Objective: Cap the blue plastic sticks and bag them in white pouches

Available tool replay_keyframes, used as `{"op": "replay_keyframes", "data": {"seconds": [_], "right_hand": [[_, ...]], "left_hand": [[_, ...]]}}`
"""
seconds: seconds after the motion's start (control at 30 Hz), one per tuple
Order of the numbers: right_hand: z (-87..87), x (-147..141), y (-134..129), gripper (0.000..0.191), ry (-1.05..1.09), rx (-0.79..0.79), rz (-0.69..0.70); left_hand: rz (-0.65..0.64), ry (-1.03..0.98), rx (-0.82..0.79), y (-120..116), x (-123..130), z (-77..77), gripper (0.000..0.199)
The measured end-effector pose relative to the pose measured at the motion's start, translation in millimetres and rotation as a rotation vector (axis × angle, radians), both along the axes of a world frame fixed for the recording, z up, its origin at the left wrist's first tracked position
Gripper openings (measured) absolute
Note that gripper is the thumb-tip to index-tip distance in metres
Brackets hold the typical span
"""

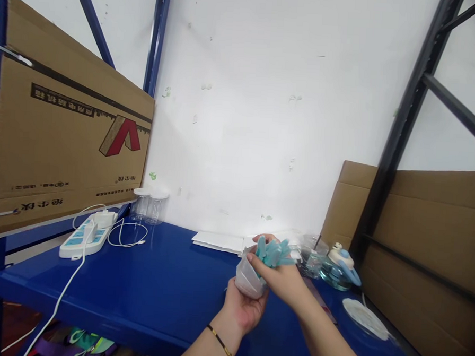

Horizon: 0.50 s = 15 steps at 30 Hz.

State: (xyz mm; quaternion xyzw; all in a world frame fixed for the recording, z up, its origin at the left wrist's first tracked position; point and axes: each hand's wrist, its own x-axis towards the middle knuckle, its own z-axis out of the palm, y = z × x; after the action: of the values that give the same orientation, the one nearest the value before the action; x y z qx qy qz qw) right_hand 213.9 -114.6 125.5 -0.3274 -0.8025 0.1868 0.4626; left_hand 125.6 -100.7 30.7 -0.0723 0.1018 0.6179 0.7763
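Observation:
My left hand (pixel 247 310) cups a rounded, whitish translucent container (pixel 248 280) from below, its fingers wrapped round the base. Over its top, my right hand (pixel 278 276) closes on a bunch of light teal strip-like pieces (pixel 273 252), with the thumb at the near side and fingers behind. The pieces stick up and out toward the right. Their lower ends are hidden by the right hand and the container, so I cannot tell how far inside they sit. Both hands are raised above the blue table (pixel 167 296).
White papers (pixel 218 242) lie against the wall. At right are a clear plastic cup (pixel 313 253), a blue-handled bottle (pixel 339 268) and a white round disc (pixel 365 318). A power strip (pixel 87 236) with cables and two lidded jars (pixel 155 208) stand left. Cardboard (pixel 72 132) borders the side.

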Motion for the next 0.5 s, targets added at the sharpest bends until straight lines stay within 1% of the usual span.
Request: {"op": "replay_keyframes", "data": {"seconds": [0.1, 0.17, 0.3, 0.33, 0.4, 0.43, 0.5], "right_hand": [[6.4, 1.1, 8.3, 0.016, -0.098, -0.040, 0.100], [11.2, 3.9, 12.0, 0.014, -0.148, -0.064, 0.117], [17.8, 9.4, 17.4, 0.024, -0.146, -0.225, 0.159], [19.0, 10.3, 18.7, 0.026, -0.134, -0.250, 0.185], [22.2, 12.1, 21.8, 0.026, -0.120, -0.250, 0.229], [24.4, 13.4, 23.7, 0.025, -0.120, -0.230, 0.225], [30.3, 17.5, 28.7, 0.023, -0.128, -0.185, 0.160]], "left_hand": [[0.007, -0.010, -0.094, -0.6, 0.3, 4.7, 0.044], [0.014, -0.021, -0.128, -1.8, -0.3, 9.2, 0.044], [0.003, -0.047, -0.170, -4.6, 0.5, 15.9, 0.042], [-0.001, -0.055, -0.168, -5.2, 1.1, 16.1, 0.042], [-0.006, -0.073, -0.151, -6.6, 2.1, 13.9, 0.044], [-0.012, -0.082, -0.137, -7.5, 2.2, 11.4, 0.046], [-0.046, -0.086, -0.134, -9.3, 1.2, 4.0, 0.058]]}}
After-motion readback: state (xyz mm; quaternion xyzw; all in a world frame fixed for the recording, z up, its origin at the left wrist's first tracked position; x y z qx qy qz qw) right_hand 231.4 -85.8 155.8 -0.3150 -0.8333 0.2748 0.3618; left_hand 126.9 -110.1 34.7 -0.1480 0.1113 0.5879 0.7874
